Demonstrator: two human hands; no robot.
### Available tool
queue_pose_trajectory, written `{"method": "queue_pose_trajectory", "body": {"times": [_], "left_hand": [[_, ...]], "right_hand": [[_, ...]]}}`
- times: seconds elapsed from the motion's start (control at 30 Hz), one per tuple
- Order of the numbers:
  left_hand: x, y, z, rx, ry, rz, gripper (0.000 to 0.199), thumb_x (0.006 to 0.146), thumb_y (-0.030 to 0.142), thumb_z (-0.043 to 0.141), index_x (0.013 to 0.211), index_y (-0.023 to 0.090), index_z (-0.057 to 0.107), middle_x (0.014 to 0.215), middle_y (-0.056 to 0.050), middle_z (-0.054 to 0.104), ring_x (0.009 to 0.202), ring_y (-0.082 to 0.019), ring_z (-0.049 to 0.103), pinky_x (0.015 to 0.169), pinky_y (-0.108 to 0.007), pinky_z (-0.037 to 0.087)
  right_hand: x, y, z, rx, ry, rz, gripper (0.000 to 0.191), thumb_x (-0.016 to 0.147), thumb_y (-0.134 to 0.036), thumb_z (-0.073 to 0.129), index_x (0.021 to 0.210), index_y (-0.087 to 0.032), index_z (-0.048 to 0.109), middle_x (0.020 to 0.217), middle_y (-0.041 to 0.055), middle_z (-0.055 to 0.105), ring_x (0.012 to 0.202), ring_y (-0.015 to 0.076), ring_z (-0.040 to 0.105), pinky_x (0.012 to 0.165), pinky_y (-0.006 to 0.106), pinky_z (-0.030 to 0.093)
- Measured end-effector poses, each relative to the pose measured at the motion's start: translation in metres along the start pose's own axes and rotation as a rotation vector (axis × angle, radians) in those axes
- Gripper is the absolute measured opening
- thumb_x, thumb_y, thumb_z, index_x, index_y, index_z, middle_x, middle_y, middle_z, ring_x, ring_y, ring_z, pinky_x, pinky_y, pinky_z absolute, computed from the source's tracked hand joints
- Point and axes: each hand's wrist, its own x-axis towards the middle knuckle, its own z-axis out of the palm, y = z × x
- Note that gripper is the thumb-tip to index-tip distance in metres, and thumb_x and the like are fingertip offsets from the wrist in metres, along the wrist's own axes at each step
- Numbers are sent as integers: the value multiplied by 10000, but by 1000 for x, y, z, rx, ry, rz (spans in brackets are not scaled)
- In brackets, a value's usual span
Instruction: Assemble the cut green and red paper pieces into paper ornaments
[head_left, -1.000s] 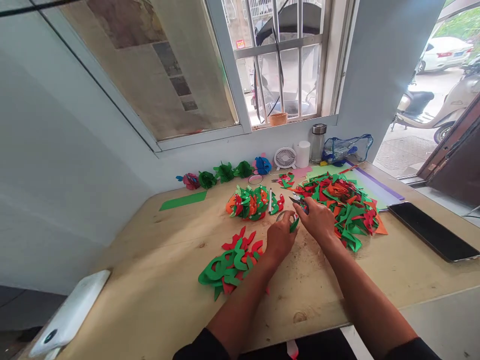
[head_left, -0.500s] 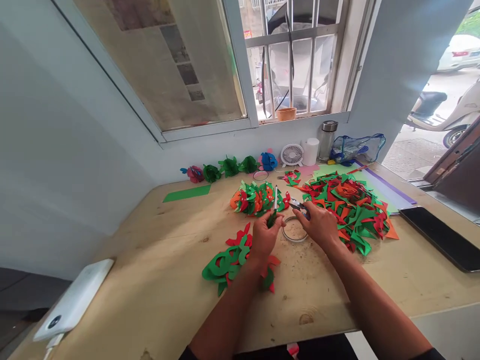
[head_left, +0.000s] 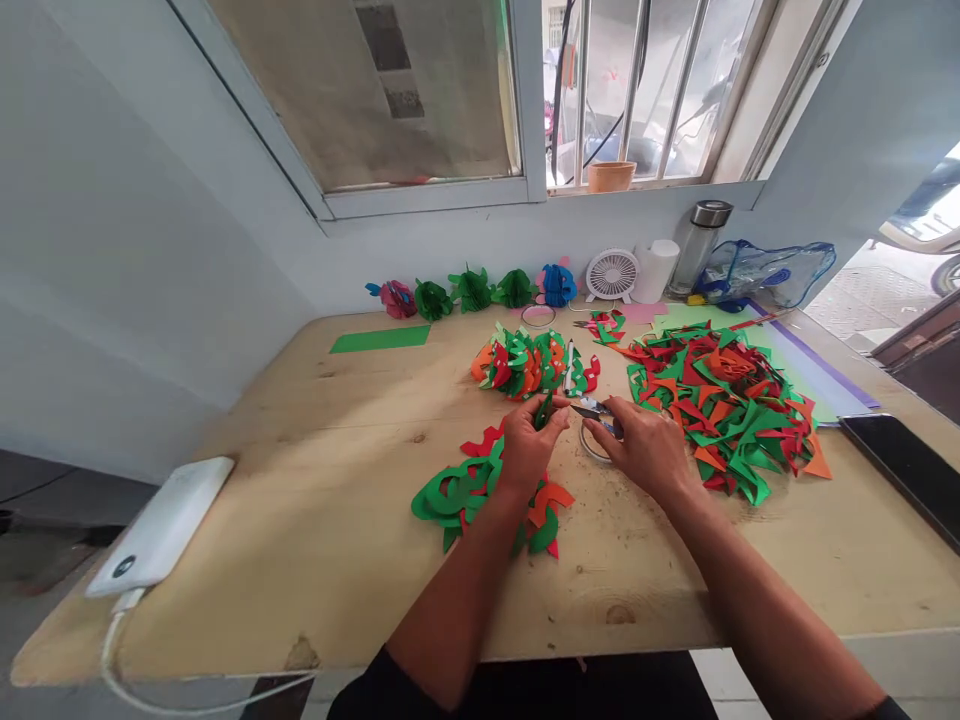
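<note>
My left hand (head_left: pixel 531 440) pinches a small folded piece of green paper (head_left: pixel 544 411) between thumb and fingers. In my right hand (head_left: pixel 651 445) is a pair of scissors (head_left: pixel 589 408), its blades pointing left, close to the green paper. My fingers cover most of the scissors' handles. Under the scissors lies a white tape roll (head_left: pixel 595 452), partly hidden by my right hand. Cut green and red paper shapes (head_left: pixel 450 495) are heaped beneath my left wrist. Just beyond my hands, a white pen (head_left: pixel 569 366) rests beside a bunch of dotted green, orange and red paper pieces (head_left: pixel 521 362).
Paper scraps (head_left: pixel 739 410) form a big pile on the right, near a black phone (head_left: pixel 911 475). Paper ornaments (head_left: pixel 472 290), a small fan (head_left: pixel 612 275) and a glass bottle (head_left: pixel 697 250) line the wall. A white power bank (head_left: pixel 161 525) with a cable sits at the left edge.
My head view has shifted, so the table appears higher and tilted differently. The scissors and the green paper have come closer together, and my left hand has lowered away from the pen.
</note>
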Motion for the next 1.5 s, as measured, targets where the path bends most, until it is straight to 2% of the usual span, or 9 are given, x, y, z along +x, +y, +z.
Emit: {"method": "queue_pose_trajectory", "body": {"times": [0.13,0.27,0.53,0.77,1.07,1.17,1.33,1.5], "left_hand": [[-1,1,-1,26,9,-63,158,686,292,634,756,157,676,561,30,530,510,-77,454,519,-187,369],[-3,1,0,77,9,-39,153,700,291,625,771,165,672,568,31,527,514,-80,447,509,-187,343],[-8,0,0,382,-20,124,135,744,283,599,834,197,652,768,-34,652,720,-156,561,691,-245,392],[-8,-2,-2,573,-49,297,110,754,272,615,833,214,664,817,-53,662,771,-177,577,721,-253,380],[-5,-11,-6,840,-83,497,158,843,269,513,921,212,638,846,-35,669,765,-157,597,684,-246,405],[-4,-13,-7,869,-85,542,176,857,271,491,945,208,630,826,-33,664,760,-150,603,680,-240,422],[-2,-17,-8,840,-99,554,186,858,254,476,948,196,627,829,-47,663,783,-155,609,705,-244,437],[-3,-14,-7,755,-66,430,176,841,289,493,890,187,628,794,-46,659,750,-156,606,681,-244,435]], "right_hand": [[0,-1,0,-23,-46,-14,339,868,-496,415,905,-213,598,776,31,681,628,153,601,525,260,200],[0,-3,1,-46,-85,-3,325,868,-491,421,894,-216,594,785,32,684,653,163,608,523,269,191],[0,-4,2,-52,-92,-10,331,862,-496,433,926,-216,597,792,47,696,646,178,608,536,264,207],[-1,-6,3,-92,-125,-23,317,859,-492,437,915,-228,602,762,41,693,626,180,591,549,262,226],[-1,-7,3,-114,-135,-46,310,871,-468,422,882,-209,592,734,54,681,646,175,604,536,266,204],[-2,-7,3,-111,-144,-43,313,874,-471,417,887,-211,589,762,60,688,671,185,613,541,266,206],[-2,-8,2,-76,-168,-35,302,875,-460,423,902,-209,587,798,56,694,715,193,622,550,267,221],[-1,-10,1,-74,-180,-24,293,869,-460,434,915,-213,584,840,62,694,749,196,620,559,264,230]]}}
